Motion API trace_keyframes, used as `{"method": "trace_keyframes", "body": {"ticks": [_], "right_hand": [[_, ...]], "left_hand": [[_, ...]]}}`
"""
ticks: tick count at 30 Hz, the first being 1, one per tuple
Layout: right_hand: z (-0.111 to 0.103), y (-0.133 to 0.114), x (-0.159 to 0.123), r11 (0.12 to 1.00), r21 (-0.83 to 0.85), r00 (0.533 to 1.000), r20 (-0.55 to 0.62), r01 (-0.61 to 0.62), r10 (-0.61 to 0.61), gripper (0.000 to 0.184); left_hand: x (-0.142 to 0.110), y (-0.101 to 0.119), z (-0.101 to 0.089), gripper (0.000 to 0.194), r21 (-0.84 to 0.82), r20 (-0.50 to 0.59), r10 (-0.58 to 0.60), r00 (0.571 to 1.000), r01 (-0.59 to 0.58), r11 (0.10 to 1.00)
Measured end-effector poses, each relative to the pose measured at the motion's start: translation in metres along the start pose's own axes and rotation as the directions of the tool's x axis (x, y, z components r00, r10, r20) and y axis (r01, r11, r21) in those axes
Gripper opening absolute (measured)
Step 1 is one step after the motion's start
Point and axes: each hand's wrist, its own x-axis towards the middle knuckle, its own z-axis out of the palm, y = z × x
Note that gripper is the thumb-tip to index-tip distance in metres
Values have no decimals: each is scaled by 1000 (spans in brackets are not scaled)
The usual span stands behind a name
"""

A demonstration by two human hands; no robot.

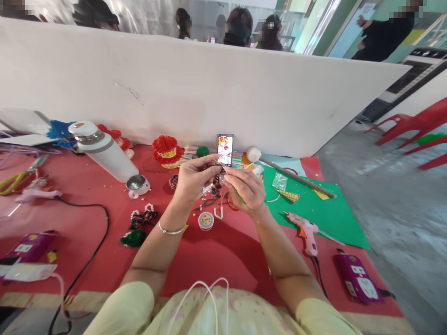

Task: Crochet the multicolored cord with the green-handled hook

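My left hand (195, 179) and my right hand (246, 186) meet above the middle of the red-covered table. Both have their fingertips pinched together on something small and dark with thin strands, too small to name. Just behind the fingertips a lit phone (225, 148) stands upright. Below the hands lie a round lidded tub (206, 221), a pale green hook-shaped piece (218, 213) and a few loose beads. A ball of multicoloured yarn (173, 181) is partly hidden by my left hand.
Left are a white thermos (104, 151), its metal-lined cup (137, 185), a red yarn piece (166, 151) and pliers (12, 182). Right are a pink glue gun (307, 232), a purple power box (359, 278) and a stick (296, 177) on green sheet. A white partition (209, 83) stands behind.
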Motion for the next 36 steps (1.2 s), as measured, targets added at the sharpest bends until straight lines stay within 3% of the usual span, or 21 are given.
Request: {"method": "trace_keyframes", "body": {"ticks": [3, 5, 8, 11, 14, 18, 21, 25, 30, 32, 36], "right_hand": [[2, 1, -3, 1000, 8, 999, -49, -3, 3, 57], [-1, 3, -1, 999, 40, 998, -65, -1, 4, 55], [-13, 10, 7, 984, 170, 999, 20, -48, 45, 47], [-27, 17, 18, 959, 268, 989, 136, -89, 54, 39], [-36, 18, 25, 961, 254, 975, 214, -109, 54, 35], [-43, 10, 29, 933, 272, 944, 294, -234, 151, 24], [-49, 5, 28, 842, 390, 917, 290, -373, 272, 15], [-52, 9, 20, 645, 550, 847, 355, -531, 395, 12], [-29, 14, 11, 433, 722, 817, 324, -540, 477, 28], [-16, 12, 10, 474, 740, 844, 235, -476, 482, 31], [-4, 8, 12, 724, 575, 907, 84, -382, 412, 18]], "left_hand": [[-1, 0, 5, 33, -138, 17, -113, 993, 114, 984], [-1, 2, 7, 34, -252, 99, -236, 967, 253, 934], [1, 4, 4, 36, -266, 187, -313, 931, 355, 896], [1, 5, -1, 36, -123, 108, -227, 968, 240, 963], [0, 4, -3, 33, 37, 41, -116, 992, 115, 993], [0, 3, -4, 30, 151, 52, -72, 996, 63, 987], [1, 3, -8, 27, 145, 151, -119, 981, 97, 985], [1, 6, -13, 23, 121, 275, -197, 941, 169, 978], [-2, 9, -6, 26, 13, 345, -268, 899, 281, 960], [-4, 6, 2, 26, -66, 307, -247, 919, 279, 958], [-6, 1, 11, 24, -93, 162, -173, 971, 190, 977]]}}
